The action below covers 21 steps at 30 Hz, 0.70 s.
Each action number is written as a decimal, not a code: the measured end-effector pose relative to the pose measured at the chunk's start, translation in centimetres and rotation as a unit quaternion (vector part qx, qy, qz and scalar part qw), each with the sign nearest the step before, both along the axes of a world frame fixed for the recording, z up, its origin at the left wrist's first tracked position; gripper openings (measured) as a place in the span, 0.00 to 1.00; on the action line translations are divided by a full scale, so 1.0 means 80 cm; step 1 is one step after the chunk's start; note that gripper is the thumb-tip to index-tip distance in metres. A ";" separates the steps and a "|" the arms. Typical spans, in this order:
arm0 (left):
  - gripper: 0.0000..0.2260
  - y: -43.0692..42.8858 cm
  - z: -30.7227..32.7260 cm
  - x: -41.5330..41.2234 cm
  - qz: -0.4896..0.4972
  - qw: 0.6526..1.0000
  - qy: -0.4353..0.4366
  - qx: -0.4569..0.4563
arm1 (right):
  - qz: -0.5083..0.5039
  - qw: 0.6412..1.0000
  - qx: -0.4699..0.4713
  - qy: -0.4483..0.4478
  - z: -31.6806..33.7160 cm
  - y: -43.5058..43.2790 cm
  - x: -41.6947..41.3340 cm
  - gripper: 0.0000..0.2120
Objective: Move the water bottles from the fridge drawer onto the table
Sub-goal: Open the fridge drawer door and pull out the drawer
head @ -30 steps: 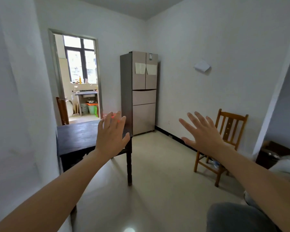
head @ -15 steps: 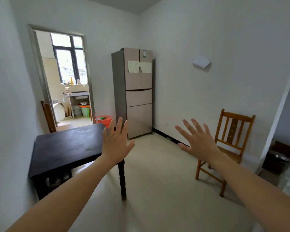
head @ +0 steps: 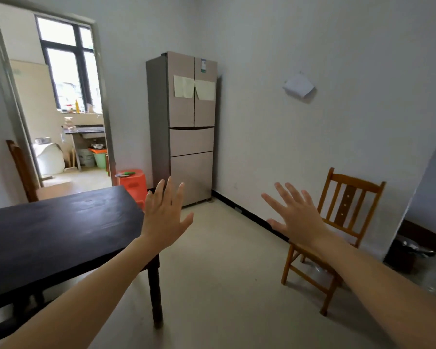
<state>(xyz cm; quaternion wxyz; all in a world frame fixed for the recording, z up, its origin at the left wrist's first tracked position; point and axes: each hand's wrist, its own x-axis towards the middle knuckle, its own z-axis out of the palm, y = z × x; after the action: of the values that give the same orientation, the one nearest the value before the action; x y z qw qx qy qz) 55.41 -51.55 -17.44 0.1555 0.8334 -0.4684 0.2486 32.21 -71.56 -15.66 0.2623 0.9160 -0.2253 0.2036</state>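
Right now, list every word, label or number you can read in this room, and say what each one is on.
No text here can be read.
On the fridge, the sticker on the upper right door: print too small and blurred.
On the upper doors, two sheets: no legible writing.
On the wall, the paper: looks blank, but too blurred to be sure.

The fridge [head: 184, 127] stands upright against the far wall, tall, pinkish-beige on the front and grey on the side. Both drawers [head: 191, 157] in its lower half are pushed in flush. The table [head: 56, 235], dark wood on turned legs, sits at the near left, well apart from the fridge.
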 end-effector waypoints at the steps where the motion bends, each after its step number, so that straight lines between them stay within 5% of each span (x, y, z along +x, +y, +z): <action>1: 0.31 -0.016 -0.002 0.013 -0.009 1.000 -0.011 -0.007 | -0.004 1.000 -0.004 0.005 0.001 -0.017 0.013 0.28; 16: 0.32 -0.327 -0.036 0.086 -0.077 0.994 0.073 0.004 | -0.048 0.998 -0.025 -0.022 -0.042 -0.269 0.076 0.27; 21: 0.31 -0.433 -0.036 0.099 -0.055 0.996 0.074 -0.011 | -0.017 0.998 -0.029 -0.054 -0.043 -0.388 0.092 0.35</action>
<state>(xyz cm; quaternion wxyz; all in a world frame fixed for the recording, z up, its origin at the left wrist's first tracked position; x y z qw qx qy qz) 63.30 -86.17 -20.30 0.2123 0.8210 -0.4977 0.1821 39.58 -102.61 -19.08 0.2795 0.8916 -0.2486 0.2552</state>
